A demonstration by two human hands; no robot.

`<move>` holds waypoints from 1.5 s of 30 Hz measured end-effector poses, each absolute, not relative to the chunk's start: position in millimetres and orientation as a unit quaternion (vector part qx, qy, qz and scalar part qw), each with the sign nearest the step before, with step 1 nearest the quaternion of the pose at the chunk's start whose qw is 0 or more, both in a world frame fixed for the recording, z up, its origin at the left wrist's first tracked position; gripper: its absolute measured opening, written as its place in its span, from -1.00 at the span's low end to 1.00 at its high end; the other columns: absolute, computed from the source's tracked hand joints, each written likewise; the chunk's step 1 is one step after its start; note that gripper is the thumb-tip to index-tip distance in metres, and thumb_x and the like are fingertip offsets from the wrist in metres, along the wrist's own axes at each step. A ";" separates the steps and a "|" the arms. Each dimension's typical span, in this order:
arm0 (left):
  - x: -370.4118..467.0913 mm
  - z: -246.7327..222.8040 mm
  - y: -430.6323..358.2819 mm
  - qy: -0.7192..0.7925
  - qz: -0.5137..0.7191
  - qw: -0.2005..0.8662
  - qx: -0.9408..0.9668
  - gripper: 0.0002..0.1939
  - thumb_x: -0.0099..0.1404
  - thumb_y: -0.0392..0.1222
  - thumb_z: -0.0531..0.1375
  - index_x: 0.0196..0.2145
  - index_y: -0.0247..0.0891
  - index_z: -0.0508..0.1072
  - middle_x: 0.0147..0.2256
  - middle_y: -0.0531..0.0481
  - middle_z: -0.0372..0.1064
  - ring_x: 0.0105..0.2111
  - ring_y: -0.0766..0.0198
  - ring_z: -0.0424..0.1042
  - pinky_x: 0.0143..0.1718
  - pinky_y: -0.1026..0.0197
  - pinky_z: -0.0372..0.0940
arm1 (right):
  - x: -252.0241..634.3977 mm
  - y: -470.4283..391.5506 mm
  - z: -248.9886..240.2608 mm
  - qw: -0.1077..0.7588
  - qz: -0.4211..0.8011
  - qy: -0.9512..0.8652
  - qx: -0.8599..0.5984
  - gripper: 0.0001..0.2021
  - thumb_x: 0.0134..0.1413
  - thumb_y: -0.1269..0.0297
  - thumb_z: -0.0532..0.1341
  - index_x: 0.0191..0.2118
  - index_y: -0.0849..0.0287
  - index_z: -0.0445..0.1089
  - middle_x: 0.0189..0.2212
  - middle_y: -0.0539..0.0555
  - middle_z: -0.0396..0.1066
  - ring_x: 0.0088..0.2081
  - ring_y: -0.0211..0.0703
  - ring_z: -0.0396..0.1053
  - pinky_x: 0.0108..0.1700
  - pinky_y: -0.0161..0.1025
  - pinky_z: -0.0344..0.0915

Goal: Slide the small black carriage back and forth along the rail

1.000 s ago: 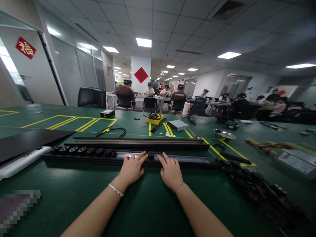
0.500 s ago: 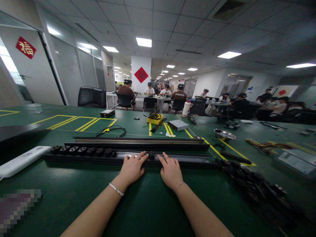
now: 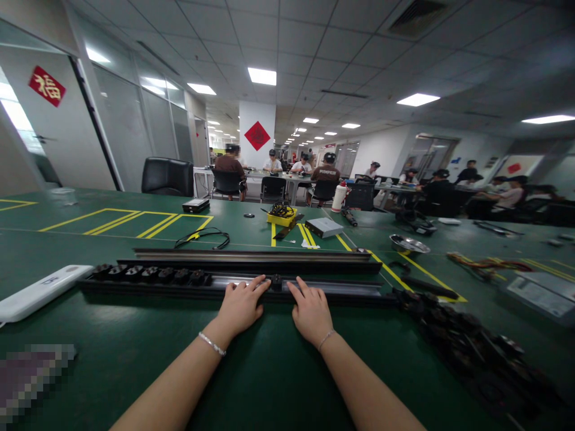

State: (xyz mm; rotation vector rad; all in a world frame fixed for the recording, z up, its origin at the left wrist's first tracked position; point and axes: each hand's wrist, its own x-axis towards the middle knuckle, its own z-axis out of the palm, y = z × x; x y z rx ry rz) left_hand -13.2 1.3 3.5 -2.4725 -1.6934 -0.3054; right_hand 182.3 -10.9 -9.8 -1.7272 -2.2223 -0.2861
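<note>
A long black channel (image 3: 153, 294) lies across the green table, with several black socket modules (image 3: 150, 273) in its left part. One separate black module (image 3: 276, 282) sits in the channel between my hands. My left hand (image 3: 240, 305) rests on the channel just left of that module, fingers apart. On its right side, my right hand (image 3: 311, 306) touches the channel with its fingers spread. Neither hand grips anything. Behind the channel lies a second long dark strip (image 3: 251, 257).
A pile of black parts (image 3: 471, 347) lies at the right. A white bar (image 3: 45, 291) is at the left. Farther back are a yellow box (image 3: 281, 216), a grey box (image 3: 323, 227), a metal bowl (image 3: 408, 243) and a cable loop (image 3: 202, 238). People sit at distant tables.
My hands and the module between them have not visibly moved. A dark shape at the left table edge is gone, and a distant person at the right has shifted.
</note>
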 end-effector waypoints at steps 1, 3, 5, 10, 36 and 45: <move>-13.1 3.7 1.2 -0.560 -0.102 0.064 -0.820 -0.39 0.10 -0.18 0.04 0.13 0.08 0.06 0.20 0.06 -0.01 -0.06 0.07 0.25 -0.09 -0.06 0.06 | 182.4 -10.8 -9.8 0.155 -0.099 -0.775 -0.604 -0.46 -0.02 0.38 0.03 0.15 -0.05 0.11 0.19 0.02 0.04 -0.03 -0.10 0.15 0.04 -0.12 -0.10; -12.8 4.1 1.0 -0.558 -0.104 0.066 -0.821 -0.39 0.10 -0.17 0.04 0.13 0.08 0.07 0.20 0.06 0.00 -0.06 0.07 0.25 -0.09 -0.07 0.06 | 182.9 -10.7 -10.0 0.155 -0.098 -0.776 -0.604 -0.46 -0.02 0.38 0.03 0.15 -0.06 0.11 0.19 0.02 0.04 -0.03 -0.10 0.14 0.04 -0.13 -0.09; -12.6 4.7 0.8 -0.559 -0.106 0.065 -0.820 -0.39 0.10 -0.17 0.05 0.13 0.08 0.07 0.20 0.07 0.00 -0.06 0.06 0.25 -0.09 -0.07 0.06 | 183.4 -10.4 -10.2 0.156 -0.099 -0.777 -0.602 -0.46 -0.02 0.38 0.03 0.14 -0.06 0.11 0.19 0.02 0.04 -0.03 -0.10 0.14 0.04 -0.13 -0.09; -11.9 5.9 1.2 -0.562 -0.101 0.059 -0.819 -0.39 0.10 -0.16 0.05 0.13 0.09 0.07 0.20 0.07 0.00 -0.06 0.06 0.25 -0.09 -0.07 0.07 | 183.7 -9.8 -10.3 0.149 -0.099 -0.777 -0.603 -0.46 -0.01 0.37 0.03 0.15 -0.07 0.10 0.19 0.01 0.03 -0.03 -0.11 0.14 0.03 -0.14 -0.09; -10.5 -6.0 3.5 -0.514 -0.146 0.067 -0.843 -0.41 0.11 -0.16 0.05 0.13 -0.08 0.10 0.19 0.02 0.03 0.09 0.13 0.13 0.08 -0.01 -0.05 | 182.9 -9.5 -11.2 0.143 -0.102 -0.779 -0.602 -0.44 -0.01 0.35 0.03 0.17 -0.05 0.07 0.19 0.03 0.03 -0.03 -0.08 0.14 0.04 -0.12 -0.11; -10.5 -5.7 4.5 -0.518 -0.144 0.063 -0.841 -0.37 0.08 -0.14 0.07 0.14 -0.07 0.08 0.19 0.04 0.04 -0.04 0.13 0.24 -0.08 0.04 0.06 | 183.0 -9.9 -10.9 0.143 -0.104 -0.783 -0.596 -0.44 -0.01 0.35 0.05 0.17 -0.07 0.06 0.19 0.04 0.03 -0.03 -0.08 0.15 0.02 -0.13 -0.08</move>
